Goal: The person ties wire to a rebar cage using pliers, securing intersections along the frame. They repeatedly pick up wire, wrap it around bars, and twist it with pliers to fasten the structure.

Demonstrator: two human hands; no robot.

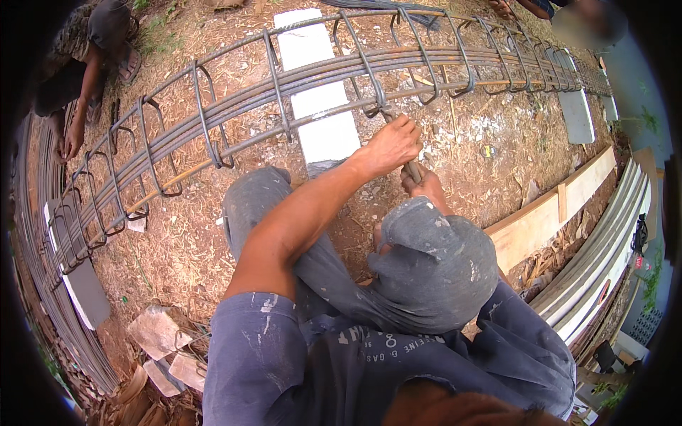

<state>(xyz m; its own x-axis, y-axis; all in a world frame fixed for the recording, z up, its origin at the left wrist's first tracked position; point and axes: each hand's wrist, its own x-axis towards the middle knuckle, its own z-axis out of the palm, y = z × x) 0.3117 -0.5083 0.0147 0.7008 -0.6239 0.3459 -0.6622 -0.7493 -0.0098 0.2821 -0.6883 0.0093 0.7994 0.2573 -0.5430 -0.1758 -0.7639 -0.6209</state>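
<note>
A long rebar cage (245, 96) of bundled bars and square stirrups arcs across the ground before me. My left hand (393, 147) is closed round a thick metal bar (413, 171), near its upper end. Lower down, beside my knee, my right hand (428, 187) grips the same bar; some of its fingers are hidden. The bar's far tip meets the bent lower corner of a stirrup (379, 94), next to a lengthwise bar of the cage. Whether the tip hooks round that corner, I cannot tell.
White blocks (328, 138) lie under the cage, one more at right (577, 117). A tape measure (488, 151) is on the straw-strewn ground. Wooden boards (529, 231) and long pale lengths (604, 248) lie at right. One person crouches (92, 53) far left; another is far right.
</note>
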